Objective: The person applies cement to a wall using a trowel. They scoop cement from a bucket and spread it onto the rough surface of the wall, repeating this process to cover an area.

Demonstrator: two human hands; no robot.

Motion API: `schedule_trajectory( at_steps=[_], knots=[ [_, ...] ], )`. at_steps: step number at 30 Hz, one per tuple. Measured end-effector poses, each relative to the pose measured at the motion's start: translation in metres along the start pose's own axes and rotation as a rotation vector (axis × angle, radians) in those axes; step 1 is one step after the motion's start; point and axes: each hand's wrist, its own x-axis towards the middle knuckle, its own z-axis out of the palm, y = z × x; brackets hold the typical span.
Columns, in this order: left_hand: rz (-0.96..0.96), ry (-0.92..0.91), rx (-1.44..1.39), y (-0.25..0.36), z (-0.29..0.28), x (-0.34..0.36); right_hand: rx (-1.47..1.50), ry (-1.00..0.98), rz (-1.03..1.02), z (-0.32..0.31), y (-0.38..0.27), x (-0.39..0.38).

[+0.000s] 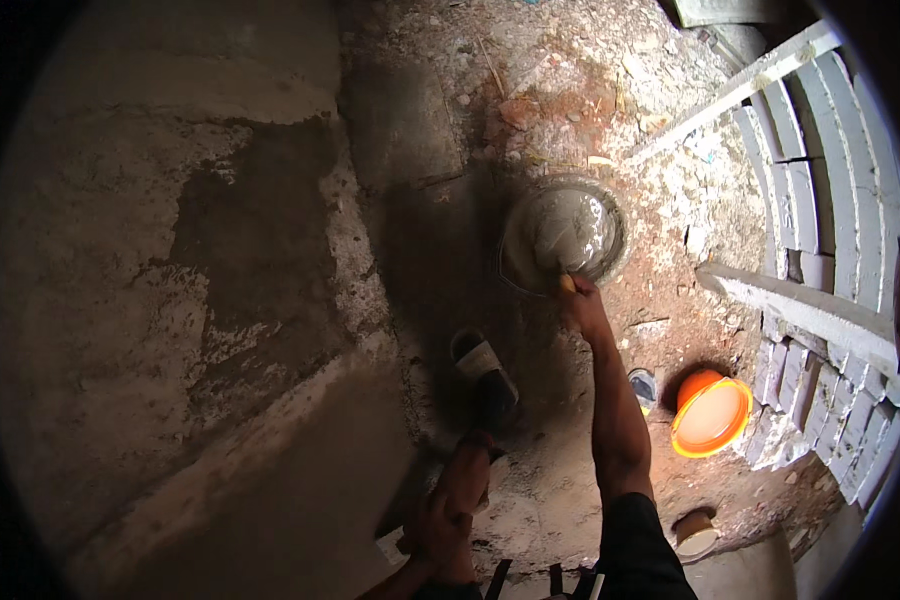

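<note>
My right hand (580,305) is closed round the yellow handle of a trowel (568,284), reaching out to the near rim of a round basin (515,262). Wet grey mortar (570,225) fills the basin and shines on its right side; the trowel's blade cannot be made out against it. Low in the picture my left hand (438,532) is curled beside my bent leg. A pale flat piece (390,545) sticks out next to its fingers, and the rest of what it may hold is hidden.
An orange bucket (712,415) of cloudy liquid stands at right, beside stacked pale blocks (805,385) and slanting beams (800,310). A small tub (696,535) sits nearer me. My sandalled foot (492,375) is below the basin. At left rises a wall (260,230) with a dark damp patch.
</note>
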Motion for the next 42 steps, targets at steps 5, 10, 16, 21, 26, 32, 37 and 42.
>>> schedule_trajectory(
  at_steps=[5, 10, 16, 21, 26, 32, 37, 42],
  knots=[
    [-0.124, -0.235, 0.023, 0.022, -0.04, 0.011, 0.049, 0.013, -0.029, 0.001, -0.009, -0.083],
    [-0.116, -0.104, 0.059, -0.007, -0.012, 0.014, 0.175, 0.178, -0.156, 0.054, -0.134, -0.156],
    [-0.157, -0.064, 0.088, -0.014, -0.007, 0.019, -0.059, 0.588, -0.602, 0.133, -0.18, -0.094],
    [-0.157, -0.084, -0.002, -0.015, 0.026, 0.032, -0.646, 0.609, -0.647, 0.275, -0.196, -0.011],
    [-0.176, -0.222, -0.001, -0.03, 0.001, 0.027, -0.934, -0.344, -0.644, 0.44, -0.151, -0.154],
    [-0.282, -0.196, -0.013, -0.028, 0.042, 0.034, -0.702, -0.253, -0.569, 0.291, -0.103, -0.298],
    [-0.209, -0.209, 0.272, -0.006, 0.007, 0.01, -1.011, 0.36, -0.682, 0.107, -0.012, -0.171],
    [-0.125, -0.138, -0.082, -0.017, 0.035, -0.007, -1.154, 0.403, -0.249, -0.006, -0.041, -0.023]
  ],
)
